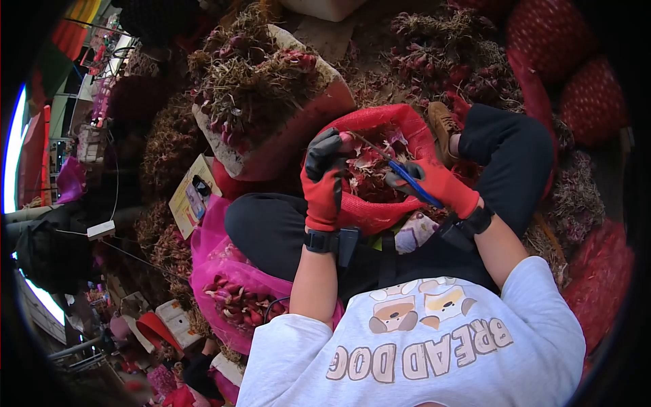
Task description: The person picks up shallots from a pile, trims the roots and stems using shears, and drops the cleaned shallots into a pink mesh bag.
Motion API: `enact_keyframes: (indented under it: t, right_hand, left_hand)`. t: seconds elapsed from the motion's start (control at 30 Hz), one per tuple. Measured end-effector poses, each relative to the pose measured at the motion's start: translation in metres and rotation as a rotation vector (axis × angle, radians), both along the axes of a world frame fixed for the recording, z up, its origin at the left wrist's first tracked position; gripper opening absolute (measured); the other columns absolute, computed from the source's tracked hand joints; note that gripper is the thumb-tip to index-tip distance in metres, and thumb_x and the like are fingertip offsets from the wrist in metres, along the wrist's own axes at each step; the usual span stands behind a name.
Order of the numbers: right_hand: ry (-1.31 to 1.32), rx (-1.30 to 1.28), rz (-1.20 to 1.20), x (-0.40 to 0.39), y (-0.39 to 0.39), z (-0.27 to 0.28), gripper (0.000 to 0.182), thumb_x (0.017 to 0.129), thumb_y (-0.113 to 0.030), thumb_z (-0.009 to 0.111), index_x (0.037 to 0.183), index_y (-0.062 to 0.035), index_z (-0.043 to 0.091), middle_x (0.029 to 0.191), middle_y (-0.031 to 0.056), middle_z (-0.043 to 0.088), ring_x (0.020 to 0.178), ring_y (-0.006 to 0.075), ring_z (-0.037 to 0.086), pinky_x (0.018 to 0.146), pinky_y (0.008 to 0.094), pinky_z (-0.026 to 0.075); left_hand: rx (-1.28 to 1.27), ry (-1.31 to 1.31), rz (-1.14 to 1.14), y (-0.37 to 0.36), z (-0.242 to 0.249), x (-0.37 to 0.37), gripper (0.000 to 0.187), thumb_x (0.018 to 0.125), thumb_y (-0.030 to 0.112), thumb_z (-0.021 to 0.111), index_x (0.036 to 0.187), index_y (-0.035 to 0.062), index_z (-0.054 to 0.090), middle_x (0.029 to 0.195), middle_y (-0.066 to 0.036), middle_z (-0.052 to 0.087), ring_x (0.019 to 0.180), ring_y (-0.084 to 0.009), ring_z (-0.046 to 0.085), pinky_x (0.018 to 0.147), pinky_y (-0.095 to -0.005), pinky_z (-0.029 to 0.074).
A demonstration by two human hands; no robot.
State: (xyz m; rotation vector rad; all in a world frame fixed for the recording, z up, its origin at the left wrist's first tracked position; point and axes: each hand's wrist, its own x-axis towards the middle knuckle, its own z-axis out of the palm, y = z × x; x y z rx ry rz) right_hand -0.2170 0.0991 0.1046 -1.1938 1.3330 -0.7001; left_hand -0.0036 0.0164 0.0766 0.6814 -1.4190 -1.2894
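My left hand (323,175), in a red glove with dark fingers, is closed around a small pink-red shallot (346,142) above the open red mesh sack (383,216). My right hand (437,183), gloved the same way, grips blue-handled scissors (409,180). Their thin metal tip reaches left, close to the shallot. Inside the sack, between my legs, lie loose shallots and papery skins (377,169). The gloved fingers partly hide both the shallot and the scissors' handles.
A pale crate (319,108) heaped with dried shallot bunches (251,74) stands beyond my left knee. A pink mesh bag of shallots (234,298) lies by my left side. More bunches (454,54) cover the ground ahead; full red sacks (553,41) sit at far right.
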Motion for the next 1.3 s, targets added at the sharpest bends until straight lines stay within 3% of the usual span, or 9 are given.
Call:
enact_keyframes:
  t: [0.17, 0.37, 0.57, 0.63, 0.87, 1.0, 1.1, 1.2, 1.3]
  right_hand:
    - [-0.008, 0.16, 0.004, 0.001, -0.004, 0.002, 0.023, 0.088, -0.03, 0.064, 0.096, -0.0089, 0.064, 0.063, -0.0056, 0.053, 0.05, 0.0021, 0.047, 0.045, 0.0216, 0.035]
    - [-0.834, 0.329, -0.297, 0.0, -0.019, -0.031, 0.028, 0.087, -0.033, 0.065, 0.1, -0.0082, 0.063, 0.081, -0.0022, 0.059, 0.057, 0.007, 0.055, 0.046, 0.0212, 0.042]
    - [-0.899, 0.244, -0.219, 0.007, -0.021, -0.042, 0.026, 0.086, -0.023, 0.066, 0.102, -0.0045, 0.06, 0.085, 0.0024, 0.061, 0.063, 0.0093, 0.059, 0.053, 0.023, 0.048]
    - [-0.886, 0.112, -0.19, 0.006, -0.023, -0.032, 0.033, 0.087, -0.023, 0.064, 0.109, -0.0008, 0.057, 0.088, 0.002, 0.06, 0.075, 0.0086, 0.058, 0.064, 0.0231, 0.048]
    - [-0.268, -0.296, -0.24, 0.015, -0.021, -0.03, 0.039, 0.081, -0.017, 0.069, 0.114, 0.002, 0.057, 0.099, 0.005, 0.062, 0.086, 0.0107, 0.06, 0.076, 0.0244, 0.048]
    - [-0.488, 0.002, -0.213, 0.011, -0.02, -0.016, 0.036, 0.083, -0.016, 0.067, 0.114, 0.001, 0.058, 0.099, 0.006, 0.063, 0.081, 0.0108, 0.06, 0.073, 0.0243, 0.049]
    - [-0.819, 0.098, -0.251, 0.008, -0.019, -0.035, 0.034, 0.084, -0.016, 0.067, 0.113, -0.0001, 0.058, 0.097, 0.0058, 0.063, 0.075, 0.0099, 0.06, 0.068, 0.0232, 0.049]
    - [-0.913, 0.125, -0.26, 0.008, -0.02, -0.049, 0.034, 0.085, -0.011, 0.063, 0.116, 0.0025, 0.056, 0.099, 0.0091, 0.063, 0.079, 0.0156, 0.063, 0.069, 0.0255, 0.052]
    - [-0.877, 0.127, -0.205, 0.011, -0.022, -0.052, 0.035, 0.085, -0.011, 0.062, 0.117, 0.0026, 0.055, 0.099, 0.0104, 0.063, 0.081, 0.018, 0.065, 0.071, 0.027, 0.053]
  left_hand:
    - [0.235, 0.157, -0.046, 0.002, -0.006, 0.0, 0.032, 0.085, -0.004, 0.054, 0.117, -0.001, 0.057, 0.123, -0.01, 0.055, 0.113, -0.0186, 0.054, 0.098, -0.0305, 0.042]
    - [0.378, -0.045, -0.207, 0.011, 0.001, -0.01, 0.033, 0.084, -0.006, 0.053, 0.117, -0.0026, 0.056, 0.115, -0.009, 0.06, 0.1, -0.014, 0.059, 0.087, -0.0266, 0.046]
    - [0.42, 0.003, -0.264, 0.02, -0.006, -0.009, 0.027, 0.09, 0.005, 0.053, 0.116, -0.002, 0.057, 0.108, -0.008, 0.062, 0.095, -0.0124, 0.059, 0.085, -0.0245, 0.047]
    - [0.488, 0.384, -0.138, 0.014, -0.016, -0.009, 0.031, 0.094, 0.014, 0.052, 0.122, -0.0009, 0.053, 0.111, -0.009, 0.059, 0.097, -0.0121, 0.058, 0.085, -0.0246, 0.049]
    - [0.75, 0.19, -0.292, 0.017, -0.01, -0.005, 0.026, 0.09, 0.012, 0.059, 0.114, 0.0024, 0.057, 0.102, -0.004, 0.059, 0.089, -0.0095, 0.058, 0.076, -0.0228, 0.049]
    - [-0.441, -0.674, -0.198, 0.008, -0.014, 0.006, 0.015, 0.091, 0.01, 0.058, 0.104, 0.0025, 0.06, 0.094, -0.001, 0.061, 0.081, -0.008, 0.057, 0.071, -0.024, 0.047]
    - [-0.548, -0.628, -0.154, 0.01, -0.012, 0.005, 0.015, 0.092, 0.011, 0.056, 0.103, 0.0018, 0.06, 0.09, 0.0, 0.059, 0.078, -0.008, 0.056, 0.072, -0.0236, 0.046]
    - [0.368, -0.162, -0.291, 0.019, -0.006, 0.0, 0.014, 0.093, 0.007, 0.048, 0.1, -0.0013, 0.058, 0.093, -0.005, 0.059, 0.083, -0.0162, 0.058, 0.076, -0.0276, 0.048]
    - [0.174, -0.254, -0.249, 0.013, -0.015, 0.0, 0.019, 0.095, 0.011, 0.047, 0.106, -0.0009, 0.058, 0.1, -0.005, 0.06, 0.085, -0.0143, 0.059, 0.078, -0.0259, 0.049]
